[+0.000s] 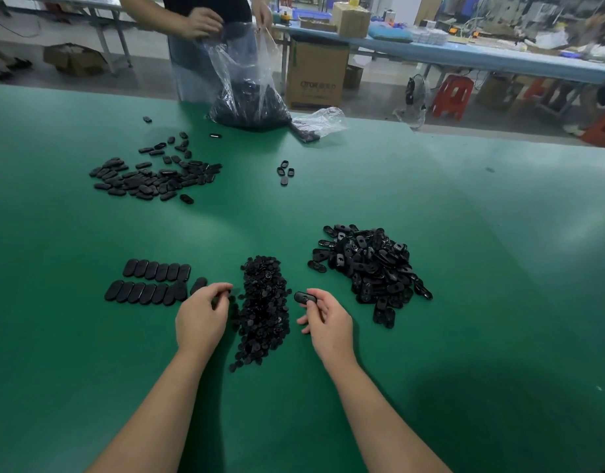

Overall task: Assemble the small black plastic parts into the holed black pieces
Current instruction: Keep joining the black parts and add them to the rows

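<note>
Hands: left hand [201, 315] curls at small-parts pile [263, 308]; grip unclear
Right hand [328, 319]: pinches one holed piece [304, 297]
Finished rows [151, 283], lower left: two

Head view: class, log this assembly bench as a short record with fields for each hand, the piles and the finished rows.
left hand: picking at the pile of small parts
right hand: pinches one holed piece
holed pieces pile: right of small parts
finished rows: two, left of left hand
table: green

Fourteen finished ovals [151, 283] sit in two rows, four loose pieces [285, 172] lie apart, two bags [246, 80] stand behind.
</note>
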`<state>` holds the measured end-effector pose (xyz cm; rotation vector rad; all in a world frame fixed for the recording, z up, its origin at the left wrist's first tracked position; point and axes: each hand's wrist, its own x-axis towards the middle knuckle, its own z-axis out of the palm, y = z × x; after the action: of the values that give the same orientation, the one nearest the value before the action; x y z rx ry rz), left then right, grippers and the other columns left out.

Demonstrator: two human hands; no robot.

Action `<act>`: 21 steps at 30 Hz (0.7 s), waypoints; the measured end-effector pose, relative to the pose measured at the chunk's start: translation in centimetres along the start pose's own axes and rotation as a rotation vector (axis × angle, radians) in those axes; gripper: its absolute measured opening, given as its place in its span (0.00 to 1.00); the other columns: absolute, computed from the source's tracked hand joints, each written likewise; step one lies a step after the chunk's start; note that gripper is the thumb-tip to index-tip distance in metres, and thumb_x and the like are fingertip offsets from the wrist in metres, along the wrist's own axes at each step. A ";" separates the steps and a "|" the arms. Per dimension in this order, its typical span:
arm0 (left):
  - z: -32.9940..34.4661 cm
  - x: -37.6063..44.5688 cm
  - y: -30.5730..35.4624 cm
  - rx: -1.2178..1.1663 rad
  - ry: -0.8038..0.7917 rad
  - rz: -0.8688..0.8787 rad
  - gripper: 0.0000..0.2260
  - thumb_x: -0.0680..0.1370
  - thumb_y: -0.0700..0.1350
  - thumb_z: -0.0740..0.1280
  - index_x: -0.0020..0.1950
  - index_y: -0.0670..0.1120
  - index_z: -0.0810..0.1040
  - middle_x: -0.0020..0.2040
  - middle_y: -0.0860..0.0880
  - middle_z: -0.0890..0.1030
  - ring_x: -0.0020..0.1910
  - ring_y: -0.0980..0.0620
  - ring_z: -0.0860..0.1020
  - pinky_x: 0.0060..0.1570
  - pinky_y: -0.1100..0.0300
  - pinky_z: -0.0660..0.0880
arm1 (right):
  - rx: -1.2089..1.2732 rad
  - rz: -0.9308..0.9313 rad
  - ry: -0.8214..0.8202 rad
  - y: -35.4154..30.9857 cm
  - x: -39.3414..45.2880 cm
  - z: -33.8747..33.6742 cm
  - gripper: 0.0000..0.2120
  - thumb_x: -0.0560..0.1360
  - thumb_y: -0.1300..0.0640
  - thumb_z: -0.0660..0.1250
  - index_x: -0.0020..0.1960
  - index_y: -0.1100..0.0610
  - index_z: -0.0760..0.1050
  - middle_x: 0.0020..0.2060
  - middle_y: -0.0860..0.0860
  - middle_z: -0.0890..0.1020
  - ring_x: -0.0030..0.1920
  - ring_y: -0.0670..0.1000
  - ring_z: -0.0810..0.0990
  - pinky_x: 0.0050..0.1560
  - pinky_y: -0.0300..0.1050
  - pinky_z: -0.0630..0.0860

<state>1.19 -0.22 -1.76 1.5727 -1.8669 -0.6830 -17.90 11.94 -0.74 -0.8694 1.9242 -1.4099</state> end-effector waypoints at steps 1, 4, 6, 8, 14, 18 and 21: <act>-0.1 -0.1 0.1 -0.009 0.001 -0.009 0.07 0.81 0.45 0.67 0.54 0.55 0.83 0.38 0.59 0.81 0.26 0.55 0.74 0.25 0.62 0.66 | 0.008 0.005 0.000 0.0 0.0 0.0 0.11 0.83 0.62 0.63 0.64 0.56 0.78 0.47 0.46 0.85 0.38 0.47 0.85 0.39 0.41 0.82; -0.2 -0.2 0.3 -0.035 0.012 -0.025 0.04 0.80 0.47 0.68 0.49 0.56 0.81 0.37 0.60 0.80 0.29 0.56 0.77 0.27 0.61 0.71 | 0.009 0.009 0.001 0.0 0.0 0.1 0.09 0.83 0.62 0.63 0.61 0.55 0.77 0.47 0.47 0.86 0.38 0.47 0.85 0.39 0.41 0.82; -0.1 -0.1 0.2 -0.052 0.027 -0.043 0.03 0.80 0.48 0.68 0.48 0.55 0.79 0.39 0.60 0.81 0.33 0.59 0.77 0.31 0.60 0.73 | 0.013 0.011 -0.003 0.0 -0.1 0.1 0.08 0.83 0.61 0.63 0.60 0.54 0.77 0.46 0.47 0.86 0.38 0.47 0.85 0.39 0.41 0.82; 0.0 0.0 0.1 -0.070 0.038 -0.056 0.01 0.80 0.48 0.68 0.48 0.54 0.78 0.42 0.59 0.81 0.36 0.62 0.77 0.35 0.61 0.74 | 0.026 0.012 -0.007 -0.1 -0.1 0.1 0.08 0.83 0.62 0.63 0.59 0.53 0.77 0.46 0.47 0.86 0.38 0.47 0.85 0.38 0.41 0.82; -0.1 -0.1 0.1 -0.099 0.048 -0.031 0.03 0.80 0.47 0.68 0.47 0.54 0.79 0.38 0.58 0.80 0.35 0.59 0.77 0.32 0.60 0.72 | 0.042 -0.007 -0.010 -0.2 -0.1 0.1 0.08 0.82 0.62 0.65 0.55 0.49 0.75 0.45 0.47 0.85 0.38 0.47 0.85 0.38 0.41 0.82; -0.3 -0.1 0.1 -0.079 0.043 0.016 0.03 0.79 0.46 0.69 0.46 0.54 0.80 0.41 0.59 0.78 0.39 0.60 0.76 0.34 0.65 0.68 | 0.052 -0.011 0.001 0.1 0.0 0.0 0.06 0.81 0.62 0.67 0.51 0.51 0.74 0.43 0.49 0.85 0.38 0.48 0.85 0.38 0.43 0.83; -0.2 -0.1 0.1 -0.106 0.034 -0.015 0.04 0.79 0.46 0.69 0.46 0.54 0.80 0.39 0.59 0.80 0.36 0.59 0.78 0.32 0.61 0.73 | 0.041 -0.016 0.013 0.3 0.1 0.0 0.06 0.80 0.61 0.69 0.48 0.55 0.72 0.40 0.52 0.84 0.37 0.50 0.85 0.38 0.46 0.83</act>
<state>1.33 -0.12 -1.56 1.5232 -1.7664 -0.7448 -18.01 11.96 -1.00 -0.8605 1.8953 -1.4628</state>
